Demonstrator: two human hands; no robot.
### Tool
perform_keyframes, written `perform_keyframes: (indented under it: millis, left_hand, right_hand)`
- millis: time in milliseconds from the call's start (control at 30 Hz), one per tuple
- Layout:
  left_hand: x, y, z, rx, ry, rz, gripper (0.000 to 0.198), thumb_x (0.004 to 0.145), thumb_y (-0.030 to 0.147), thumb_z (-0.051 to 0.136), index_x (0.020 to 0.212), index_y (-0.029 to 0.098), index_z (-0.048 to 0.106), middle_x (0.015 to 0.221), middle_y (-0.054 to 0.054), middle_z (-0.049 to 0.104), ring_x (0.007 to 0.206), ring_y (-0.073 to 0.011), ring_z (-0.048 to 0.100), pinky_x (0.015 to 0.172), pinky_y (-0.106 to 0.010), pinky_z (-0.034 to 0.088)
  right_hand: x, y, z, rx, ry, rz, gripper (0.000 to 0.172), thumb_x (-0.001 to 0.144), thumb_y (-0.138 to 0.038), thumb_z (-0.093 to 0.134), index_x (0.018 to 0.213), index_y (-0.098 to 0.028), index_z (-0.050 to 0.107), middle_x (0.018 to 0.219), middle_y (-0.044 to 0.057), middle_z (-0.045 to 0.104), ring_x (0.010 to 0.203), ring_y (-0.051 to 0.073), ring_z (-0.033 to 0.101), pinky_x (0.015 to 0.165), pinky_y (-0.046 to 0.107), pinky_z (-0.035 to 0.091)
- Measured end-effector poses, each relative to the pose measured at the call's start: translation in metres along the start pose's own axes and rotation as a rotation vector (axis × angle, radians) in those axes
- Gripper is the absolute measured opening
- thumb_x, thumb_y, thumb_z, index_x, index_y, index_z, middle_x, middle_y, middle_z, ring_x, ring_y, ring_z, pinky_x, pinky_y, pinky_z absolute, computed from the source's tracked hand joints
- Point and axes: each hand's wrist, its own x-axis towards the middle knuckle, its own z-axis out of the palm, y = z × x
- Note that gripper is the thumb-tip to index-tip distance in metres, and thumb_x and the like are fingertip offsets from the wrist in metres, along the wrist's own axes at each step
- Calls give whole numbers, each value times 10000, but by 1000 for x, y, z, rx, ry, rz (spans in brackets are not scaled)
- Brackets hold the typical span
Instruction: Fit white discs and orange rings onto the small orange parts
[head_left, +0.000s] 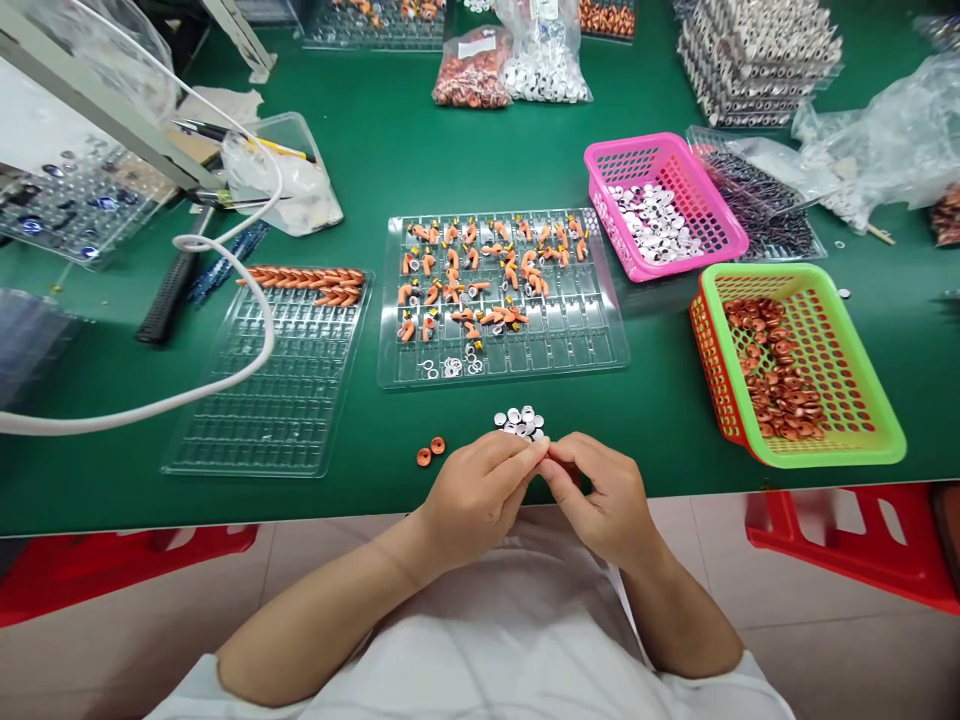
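Observation:
My left hand (480, 490) and my right hand (600, 495) meet at the table's front edge, fingertips pinched together. Whatever they grip between them is too small and covered to name. Just beyond the fingertips lies a little pile of white discs (517, 418), some with dark edges. Two copper-coloured round pieces (424, 457) rest on the green table left of the pile. Farther back, a clear compartment tray (577, 345) holds small orange curved parts (452, 285) with yellow bits, plus several white rings (453, 367) in its front row.
A pink basket (641, 265) of white discs and a green basket (862, 400) of copper-coloured pieces stand right. Left are another clear tray (255, 400), a white cable (150, 408) and a black-handled hammer (171, 290). Bagged parts (474, 70) and stacked trays (757, 65) sit behind.

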Motion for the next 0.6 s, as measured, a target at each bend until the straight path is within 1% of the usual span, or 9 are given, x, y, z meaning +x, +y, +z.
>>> perform_keyframes:
  millis: [100, 167, 233, 300, 400, 433, 500, 600]
  left_hand:
    - [2, -1, -3, -115, -62, -42, 424, 950, 48, 529, 1353, 178, 554, 968, -108, 740, 879, -191, 694, 738, -328, 605]
    - [5, -1, -7, -225, -99, -104, 402, 957, 60, 533, 1337, 179, 591, 1010, -116, 737, 907, -184, 699, 763, -314, 607]
    - [8, 0, -11, -325, -124, -203, 345, 961, 94, 560, 1274, 198, 659, 1009, -100, 740, 893, -166, 711, 768, -282, 608]
    - [12, 0, -15, -410, -131, -319, 270, 951, 144, 608, 1184, 213, 725, 958, -80, 755, 838, -157, 726, 736, -255, 610]
    - [16, 0, -16, -508, -110, -440, 171, 903, 209, 699, 1050, 197, 785, 866, -78, 780, 751, -171, 739, 669, -248, 612]
    - [16, 0, -16, -524, -97, -454, 154, 888, 224, 721, 1019, 191, 794, 847, -79, 786, 735, -176, 741, 661, -252, 613]
    - [16, 0, -15, -526, -68, -435, 138, 878, 237, 736, 992, 191, 800, 836, -78, 793, 734, -180, 746, 666, -257, 612]
    - [14, -1, -15, -503, -42, -340, 144, 891, 215, 719, 1013, 191, 791, 838, -76, 795, 752, -175, 749, 667, -247, 600]
  right_hand:
    - [0, 1, -2, 17, -2, 24, 120, 954, -156, 546, 866, -203, 613, 689, -7, 569, 616, 128, 492, 572, 266, 418]
    - [-1, 2, -3, 23, -4, 27, 116, 955, -149, 542, 889, -204, 621, 709, 0, 592, 631, 130, 511, 585, 267, 433]
    - [-1, 2, -3, 22, 0, 9, 115, 953, -147, 542, 896, -208, 621, 718, 4, 607, 634, 132, 527, 586, 269, 445]
    - [-1, 3, -3, 16, 10, -26, 117, 949, -147, 542, 888, -213, 615, 719, 7, 618, 634, 136, 546, 581, 273, 455]
    - [-2, 4, -3, 14, 20, -79, 104, 942, -147, 545, 911, -213, 619, 742, 25, 650, 654, 150, 592, 583, 283, 482]
    - [-2, 5, -3, 15, 23, -93, 102, 939, -145, 548, 925, -212, 622, 748, 31, 657, 658, 154, 603, 583, 287, 489]
    - [-3, 6, -2, 18, 27, -115, 107, 936, -138, 551, 945, -211, 630, 752, 38, 668, 656, 158, 615, 580, 290, 499]
    - [-3, 6, -3, 27, 31, -136, 126, 935, -128, 550, 967, -210, 641, 752, 42, 674, 653, 158, 618, 579, 289, 505]
